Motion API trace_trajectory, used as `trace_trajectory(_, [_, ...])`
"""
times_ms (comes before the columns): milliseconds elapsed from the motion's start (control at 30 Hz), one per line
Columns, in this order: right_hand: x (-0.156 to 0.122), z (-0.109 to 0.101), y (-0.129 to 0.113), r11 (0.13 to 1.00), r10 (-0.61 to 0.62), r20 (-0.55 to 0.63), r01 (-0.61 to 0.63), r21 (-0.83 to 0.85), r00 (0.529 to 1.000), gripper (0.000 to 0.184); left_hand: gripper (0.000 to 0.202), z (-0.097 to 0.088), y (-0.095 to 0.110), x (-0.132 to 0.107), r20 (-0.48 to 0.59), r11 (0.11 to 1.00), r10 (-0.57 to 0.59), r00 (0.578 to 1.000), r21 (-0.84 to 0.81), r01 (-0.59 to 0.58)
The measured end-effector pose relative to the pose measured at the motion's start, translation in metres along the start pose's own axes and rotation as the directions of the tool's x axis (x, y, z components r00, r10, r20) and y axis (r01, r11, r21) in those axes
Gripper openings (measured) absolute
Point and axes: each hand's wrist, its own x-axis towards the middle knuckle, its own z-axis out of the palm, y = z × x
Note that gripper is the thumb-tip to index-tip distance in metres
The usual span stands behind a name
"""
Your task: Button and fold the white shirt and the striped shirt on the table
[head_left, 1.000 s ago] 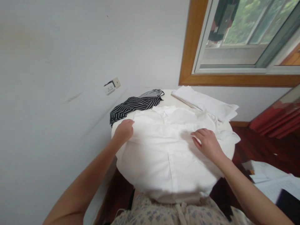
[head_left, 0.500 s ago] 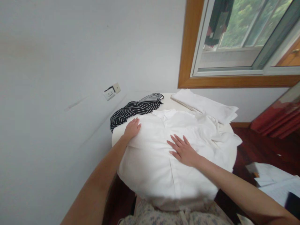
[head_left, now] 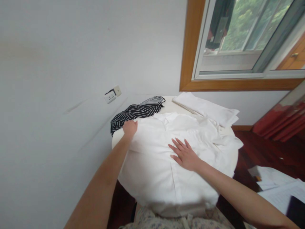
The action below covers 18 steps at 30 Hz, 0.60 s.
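A white button-up shirt (head_left: 157, 168) lies spread over a round white table (head_left: 115, 141), its collar toward the wall. My right hand (head_left: 184, 154) rests flat on the middle of the shirt, fingers stretched out and apart. My left hand (head_left: 130, 128) is at the shirt's left shoulder edge with fingers curled onto the cloth; whether it pinches the fabric I cannot tell. A black-and-white striped garment (head_left: 135, 113) lies just beyond my left hand.
A folded white cloth (head_left: 206, 108) sits at the table's far right, under a wood-framed window (head_left: 190, 63). A wall socket (head_left: 111, 94) is at the left. Red fabric (head_left: 278, 124) and white papers (head_left: 276, 184) lie on the dark floor at the right.
My right hand slid from the shirt's right side to its middle and flattened. My left hand, flat half a second ago, has curled and shifted slightly left along the shoulder edge.
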Motion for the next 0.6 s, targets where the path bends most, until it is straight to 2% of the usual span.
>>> trace_trajectory(67, [0.000,-0.002,0.000,1.000,0.004,0.004,-0.005,0.011,1.000,0.052,0.046,-0.002,0.001,0.012,0.116,0.994,-0.058,0.992,-0.088,0.068])
trace_trajectory(133, [0.001,-0.004,-0.001,1.000,0.007,0.004,-0.007,0.023,1.000,0.051,0.041,-0.005,0.002,0.021,0.158,0.988,-0.048,0.986,-0.138,0.070])
trace_trajectory(300, [0.001,-0.007,-0.002,0.998,0.021,-0.002,-0.021,0.061,1.000,0.050,0.034,-0.013,0.006,0.017,0.076,0.985,-0.019,0.997,-0.172,0.031])
trace_trajectory(367, [0.001,-0.008,-0.003,0.997,0.023,0.002,-0.023,0.074,1.000,0.050,0.037,-0.016,0.007,0.009,0.018,0.990,0.032,0.999,-0.135,-0.029])
trace_trajectory(467, [0.001,-0.009,-0.003,0.996,0.024,0.004,-0.024,0.086,1.000,0.050,0.044,-0.017,0.009,-0.005,-0.037,0.992,0.127,0.991,0.018,-0.127])
trace_trajectory(600, [0.001,-0.009,-0.003,0.996,0.017,0.009,-0.018,0.092,1.000,0.049,0.048,-0.017,0.011,-0.013,0.017,0.971,0.170,0.985,0.168,-0.170])
